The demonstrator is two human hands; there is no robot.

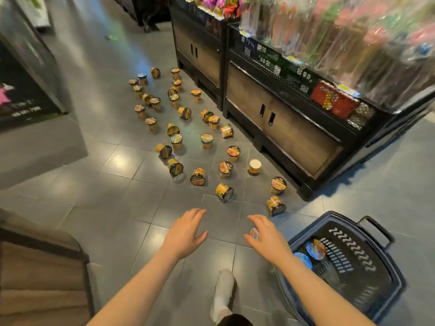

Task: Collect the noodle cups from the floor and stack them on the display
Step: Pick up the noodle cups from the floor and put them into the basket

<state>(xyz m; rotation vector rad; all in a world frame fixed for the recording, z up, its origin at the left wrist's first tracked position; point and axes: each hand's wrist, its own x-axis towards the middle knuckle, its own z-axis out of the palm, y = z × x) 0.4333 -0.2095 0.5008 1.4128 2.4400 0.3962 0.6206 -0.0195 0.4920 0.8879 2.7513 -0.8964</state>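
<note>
Dozens of noodle cups lay scattered over the grey tiled floor that I watched remotely, some upright, some tipped, beside the dark display on the right. Blue basket, lower right, held two cups. My left hand hovered wide, fingers spread, empty. My right hand gripped one noodle cup near the basket rim.

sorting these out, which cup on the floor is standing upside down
The cup with the plain white disc on top, near the cabinet. Every other standing cup shows a printed lid; this one shows its bare base.
</note>
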